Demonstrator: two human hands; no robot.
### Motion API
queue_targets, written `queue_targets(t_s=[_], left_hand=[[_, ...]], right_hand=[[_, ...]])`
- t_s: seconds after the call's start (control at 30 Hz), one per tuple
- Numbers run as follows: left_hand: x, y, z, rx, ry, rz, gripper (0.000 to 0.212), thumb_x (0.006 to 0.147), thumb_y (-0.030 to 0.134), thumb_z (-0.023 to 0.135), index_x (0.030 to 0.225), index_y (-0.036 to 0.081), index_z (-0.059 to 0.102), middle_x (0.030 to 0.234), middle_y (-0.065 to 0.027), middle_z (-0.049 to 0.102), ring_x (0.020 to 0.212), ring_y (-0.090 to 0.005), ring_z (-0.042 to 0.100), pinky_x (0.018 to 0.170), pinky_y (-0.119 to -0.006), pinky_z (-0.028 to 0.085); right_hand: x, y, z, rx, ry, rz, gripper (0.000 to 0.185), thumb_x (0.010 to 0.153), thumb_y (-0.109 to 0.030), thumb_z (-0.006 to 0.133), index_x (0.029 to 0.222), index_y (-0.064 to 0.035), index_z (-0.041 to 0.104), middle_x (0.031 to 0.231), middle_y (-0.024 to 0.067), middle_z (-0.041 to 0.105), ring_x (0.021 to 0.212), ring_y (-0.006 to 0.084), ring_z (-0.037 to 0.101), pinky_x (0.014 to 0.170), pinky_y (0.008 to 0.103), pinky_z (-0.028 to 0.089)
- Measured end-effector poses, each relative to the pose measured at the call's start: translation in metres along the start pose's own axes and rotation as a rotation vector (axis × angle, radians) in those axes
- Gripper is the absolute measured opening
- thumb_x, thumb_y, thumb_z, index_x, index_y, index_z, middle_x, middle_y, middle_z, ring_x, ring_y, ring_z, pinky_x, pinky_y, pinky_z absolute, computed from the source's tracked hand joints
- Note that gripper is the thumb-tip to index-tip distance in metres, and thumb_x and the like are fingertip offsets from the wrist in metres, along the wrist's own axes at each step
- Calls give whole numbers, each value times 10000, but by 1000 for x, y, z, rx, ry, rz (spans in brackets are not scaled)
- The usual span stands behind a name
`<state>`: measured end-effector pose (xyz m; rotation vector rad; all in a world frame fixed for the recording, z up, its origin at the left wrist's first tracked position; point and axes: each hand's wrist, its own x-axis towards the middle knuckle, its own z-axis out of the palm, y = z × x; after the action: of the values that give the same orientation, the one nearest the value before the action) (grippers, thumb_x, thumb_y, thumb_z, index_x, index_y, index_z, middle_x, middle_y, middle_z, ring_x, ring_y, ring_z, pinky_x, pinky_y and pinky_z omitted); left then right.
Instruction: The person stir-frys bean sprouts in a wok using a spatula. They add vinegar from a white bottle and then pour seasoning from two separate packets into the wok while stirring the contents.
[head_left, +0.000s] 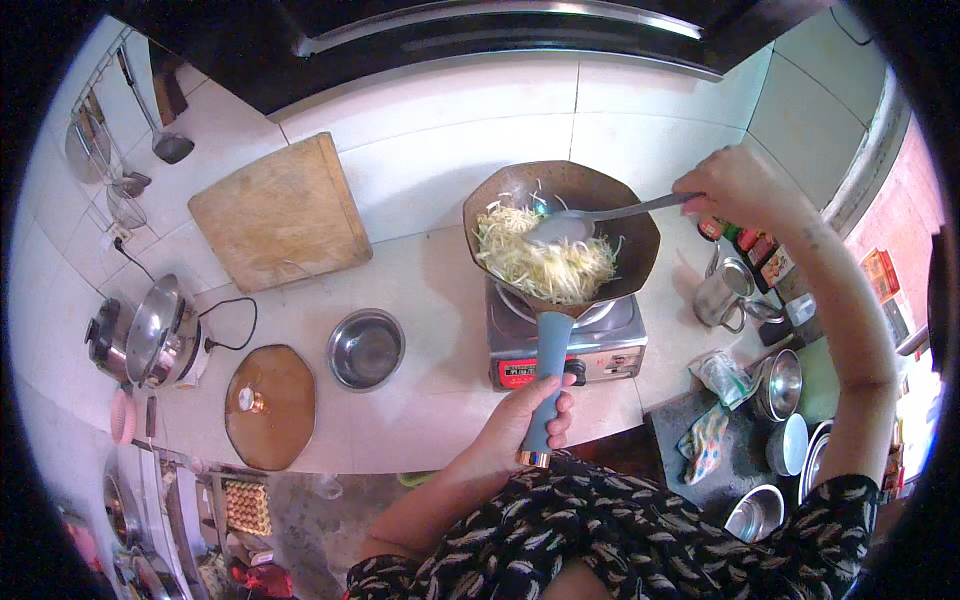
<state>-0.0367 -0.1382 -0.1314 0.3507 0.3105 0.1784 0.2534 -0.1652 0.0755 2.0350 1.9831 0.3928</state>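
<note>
My left hand (531, 416) grips the grey-blue handle (553, 349) of an octagonal wok (634, 251). The wok sits on a portable gas stove (566, 345) with a black knob. Pale shredded vegetables (555, 274), perhaps bean sprouts, fill the left and middle of the wok; some strands are blurred by motion. My right hand (739, 184), raised to the right of the wok, holds a grey spatula (637, 208) by the end of its handle. The spatula's blade rests among the shreds, partly over them.
Left of the stove are a steel bowl (366, 350), a glass lid (271, 420) and a wooden cutting board (281, 214) leaning on the tiles. A steel pitcher (721, 296) stands right of the stove. A range hood (495, 37) overhangs the back. Bowls (786, 444) stand at lower right.
</note>
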Motion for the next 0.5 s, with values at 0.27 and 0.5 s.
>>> queue_targets(t_s=[0.27, 0.5], left_hand=[[0, -1, -2, -5, -14, -7, 317, 867, 265, 499, 1084, 45, 428, 755, -20, 439, 556, -97, 444, 457, -231, 383], [2, 1, -2, 13, -33, 7, 324, 865, 273, 501, 1083, 45, 426, 753, -19, 438, 554, -96, 437, 460, -233, 378]], right_hand=[[-1, -73, -29, -416, -260, -149, 121, 732, -266, 603, 715, -147, 617, 668, 12, 609, 691, 204, 614, 571, 335, 479], [23, -83, 34, -383, -141, 51, 73, 703, -112, 581, 720, -114, 652, 724, 46, 641, 712, 200, 629, 583, 304, 494]])
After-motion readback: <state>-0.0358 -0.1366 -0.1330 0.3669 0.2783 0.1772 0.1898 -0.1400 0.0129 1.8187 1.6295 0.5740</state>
